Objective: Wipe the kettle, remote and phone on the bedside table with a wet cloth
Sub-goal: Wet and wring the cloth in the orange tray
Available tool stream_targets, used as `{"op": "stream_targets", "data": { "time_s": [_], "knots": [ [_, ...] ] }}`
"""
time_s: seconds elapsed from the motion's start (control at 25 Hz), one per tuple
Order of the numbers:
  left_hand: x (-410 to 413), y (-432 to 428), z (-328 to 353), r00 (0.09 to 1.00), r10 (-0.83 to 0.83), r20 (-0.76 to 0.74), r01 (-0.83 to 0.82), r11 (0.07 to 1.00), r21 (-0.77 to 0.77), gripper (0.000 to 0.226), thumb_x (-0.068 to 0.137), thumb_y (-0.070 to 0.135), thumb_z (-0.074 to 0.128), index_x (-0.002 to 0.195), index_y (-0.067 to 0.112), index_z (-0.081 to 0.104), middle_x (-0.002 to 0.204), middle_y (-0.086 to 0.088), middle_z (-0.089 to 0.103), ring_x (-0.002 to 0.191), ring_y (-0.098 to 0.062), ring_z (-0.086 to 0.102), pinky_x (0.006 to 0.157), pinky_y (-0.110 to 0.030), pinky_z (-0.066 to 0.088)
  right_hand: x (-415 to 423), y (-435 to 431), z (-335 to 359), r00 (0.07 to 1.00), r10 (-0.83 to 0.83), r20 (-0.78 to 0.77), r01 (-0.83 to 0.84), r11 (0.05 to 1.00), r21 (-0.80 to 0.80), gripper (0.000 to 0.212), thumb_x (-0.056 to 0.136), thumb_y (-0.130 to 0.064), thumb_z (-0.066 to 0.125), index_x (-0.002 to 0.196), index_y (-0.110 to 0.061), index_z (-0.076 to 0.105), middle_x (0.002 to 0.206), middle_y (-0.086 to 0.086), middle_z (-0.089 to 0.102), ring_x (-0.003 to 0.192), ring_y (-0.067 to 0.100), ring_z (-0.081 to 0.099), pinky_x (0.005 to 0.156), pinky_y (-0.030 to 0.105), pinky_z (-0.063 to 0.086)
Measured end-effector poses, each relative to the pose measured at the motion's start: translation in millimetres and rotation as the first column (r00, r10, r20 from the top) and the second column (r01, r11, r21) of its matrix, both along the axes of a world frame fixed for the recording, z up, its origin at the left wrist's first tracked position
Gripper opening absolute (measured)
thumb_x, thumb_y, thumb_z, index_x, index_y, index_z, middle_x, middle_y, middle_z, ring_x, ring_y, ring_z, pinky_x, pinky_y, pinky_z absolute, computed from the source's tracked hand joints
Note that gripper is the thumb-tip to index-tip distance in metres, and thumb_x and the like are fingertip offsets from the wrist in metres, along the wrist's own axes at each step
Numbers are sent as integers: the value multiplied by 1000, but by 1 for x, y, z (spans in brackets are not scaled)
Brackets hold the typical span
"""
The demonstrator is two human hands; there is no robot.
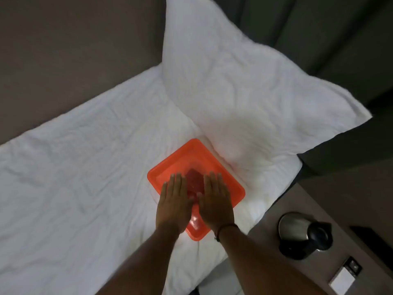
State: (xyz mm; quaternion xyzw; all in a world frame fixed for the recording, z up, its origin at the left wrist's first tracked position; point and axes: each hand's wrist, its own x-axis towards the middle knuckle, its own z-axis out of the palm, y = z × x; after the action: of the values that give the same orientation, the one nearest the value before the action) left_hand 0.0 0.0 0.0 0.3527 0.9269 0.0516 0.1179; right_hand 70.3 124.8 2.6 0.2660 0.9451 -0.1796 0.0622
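An orange square basin sits on the white bed with a red cloth lying in it. My left hand and my right hand hover flat over the basin, palms down, fingers stretched out, holding nothing. The cloth shows in the gap between them. A steel kettle with a black lid and handle stands on the bedside table at the lower right. A dark flat object, perhaps the remote, lies at the right edge. No phone is recognisable.
A large white pillow leans against the headboard behind the basin. A white wall switch plate sits near the table's lower right. The brown wall bounds the bed on the far left.
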Motion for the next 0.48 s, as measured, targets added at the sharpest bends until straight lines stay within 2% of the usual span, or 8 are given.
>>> {"op": "stream_targets", "data": {
  "time_s": [0.08, 0.12, 0.2, 0.28, 0.36, 0.48],
  "knots": [
    [-18, 13, -27, 992, 76, 97, -67, 993, -94, 68, 110, 42, 30, 165, 4, 22, 174, -18, 20, 163, -37, 11, 133, -51, 8, -26, 10, -25, 994, -16, 107, 21, 999, -45, 61, 104, -39, 41, 158, -13, 32, 164, 16, 37, 154, 37, 29, 122, 53, 32],
    [-25, 19, -36, 989, 118, 92, -105, 985, -139, 66, 110, 42, 27, 165, 5, 22, 173, -18, 24, 162, -37, 15, 132, -50, 9, -35, 16, -34, 986, -34, 164, 41, 998, -39, 59, 104, -40, 44, 156, -15, 33, 160, 15, 42, 149, 38, 36, 118, 54, 36],
    [-34, 30, -46, 972, 212, 98, -192, 965, -181, 63, 108, 42, 31, 162, 8, 30, 162, -16, 41, 150, -37, 36, 127, -51, 21, -47, 27, -43, 964, -34, 263, 51, 997, -57, 55, 101, -40, 50, 150, -17, 38, 149, 13, 49, 136, 38, 47, 108, 55, 44],
    [-35, 35, -49, 948, 295, 118, -269, 943, -197, 56, 106, 41, 38, 154, 14, 41, 148, -12, 52, 136, -35, 48, 119, -52, 32, -48, 29, -50, 955, -36, 296, 63, 995, -83, 53, 98, -39, 58, 145, -17, 43, 144, 13, 51, 131, 39, 49, 105, 55, 46],
    [-43, 43, -48, 895, 388, 223, -356, 919, -168, 46, 104, 34, 45, 147, 16, 49, 142, -12, 56, 131, -36, 51, 113, -53, 40, -54, 35, -54, 954, -89, 287, 140, 977, -161, 49, 95, -36, 66, 136, -15, 51, 138, 14, 56, 130, 38, 51, 108, 53, 45],
    [-52, 52, -43, 743, 464, 483, -543, 839, 29, 35, 101, 18, 54, 135, 18, 63, 129, -11, 67, 118, -34, 63, 102, -47, 54, -56, 43, -56, 956, -188, 223, 259, 899, -353, 39, 88, -30, 74, 120, -10, 64, 123, 14, 69, 117, 36, 62, 104, 48, 49]
  ]
}}
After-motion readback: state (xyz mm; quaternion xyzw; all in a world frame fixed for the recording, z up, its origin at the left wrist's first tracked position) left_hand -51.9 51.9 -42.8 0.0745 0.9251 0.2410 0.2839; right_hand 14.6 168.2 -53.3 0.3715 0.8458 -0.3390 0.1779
